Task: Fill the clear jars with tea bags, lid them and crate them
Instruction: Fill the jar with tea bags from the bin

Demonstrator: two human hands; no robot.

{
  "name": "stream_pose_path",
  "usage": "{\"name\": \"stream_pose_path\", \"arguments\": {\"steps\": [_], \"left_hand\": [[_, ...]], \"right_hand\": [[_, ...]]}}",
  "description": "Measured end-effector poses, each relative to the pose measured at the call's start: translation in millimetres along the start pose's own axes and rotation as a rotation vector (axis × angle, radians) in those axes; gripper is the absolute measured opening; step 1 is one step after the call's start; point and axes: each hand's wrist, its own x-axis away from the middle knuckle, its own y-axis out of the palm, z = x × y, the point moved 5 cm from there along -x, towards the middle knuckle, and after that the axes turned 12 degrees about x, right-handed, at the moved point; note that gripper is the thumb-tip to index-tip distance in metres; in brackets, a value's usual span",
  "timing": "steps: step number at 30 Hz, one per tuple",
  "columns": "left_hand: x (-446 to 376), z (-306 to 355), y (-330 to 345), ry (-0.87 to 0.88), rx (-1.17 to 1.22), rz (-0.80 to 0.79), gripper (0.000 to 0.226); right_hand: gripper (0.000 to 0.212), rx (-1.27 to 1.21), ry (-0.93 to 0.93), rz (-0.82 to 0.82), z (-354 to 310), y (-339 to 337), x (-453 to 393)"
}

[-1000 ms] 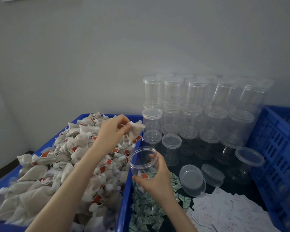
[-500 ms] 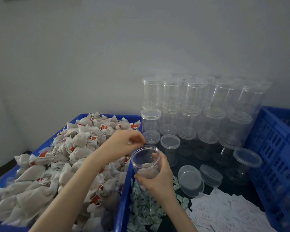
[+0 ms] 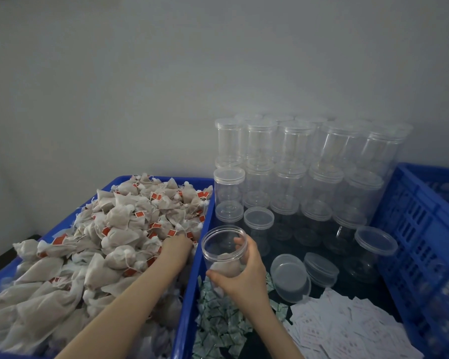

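Hands at work over a packing bench [image 3: 389,294]: the right hand [image 3: 246,275] grips an open clear jar [image 3: 224,251], fingers wrapped round its far side and thumb across its near side, holding it tilted just beside the right wall of a blue tub [image 3: 192,288] that fills the bench's left side. One tea bag [image 3: 224,266] lies in the bottom of the jar. The left hand [image 3: 176,248] rests knuckles-up on the heaped tea bags [image 3: 119,229] in the tub, its fingertips buried among them, so whether it holds one cannot be told. Behind the jar, toward the back edge, lidded empty jars [image 3: 293,161] stand stacked in rows against the wall, crowding the space beyond the right hand. Two loose lids [image 3: 290,277] lie just right of that hand. Small green-and-white packets [image 3: 218,322] are strewn under the right wrist, and white paper slips [image 3: 347,330] spread toward the near right corner. A blue slatted crate [image 3: 420,242] stands along the right edge.
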Motion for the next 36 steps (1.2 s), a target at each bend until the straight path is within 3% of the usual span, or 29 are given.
{"name": "stream_pose_path", "arguments": {"steps": [11, 15, 18, 20, 22, 26, 32, 36], "left_hand": [[-5, -15, -4, -0.055, -0.13, 0.057, 0.029], [-4, -16, 0, -0.041, -0.085, 0.047, 0.034], [2, -11, -11, -0.037, -0.058, 0.054, 0.025], [8, -11, -31, -0.062, 0.072, 0.144, 0.018], [17, -17, -58, -0.078, 0.348, 0.302, 0.007], [43, -18, -113, 0.094, 0.866, 0.506, 0.014], [76, 11, -146, 0.395, 1.086, 0.383, 0.01], [82, 34, -126, 0.529, 0.912, -0.001, 0.016]], "right_hand": [[0.089, 0.023, 0.014, -0.006, 3, -2, -2], [0.094, 0.013, 0.017, -0.01, 0, -2, -2], [0.095, 0.015, 0.014, -0.012, 0, -1, -1], [0.094, 0.029, 0.022, -0.016, 2, -2, -1], [0.096, 0.039, 0.031, -0.022, 4, -2, -1], [0.104, 0.037, 0.048, -0.042, 9, 1, -1], [0.1, 0.044, 0.038, -0.039, 9, 7, -1], [0.091, 0.02, 0.022, -0.005, 8, 8, 1]]}}
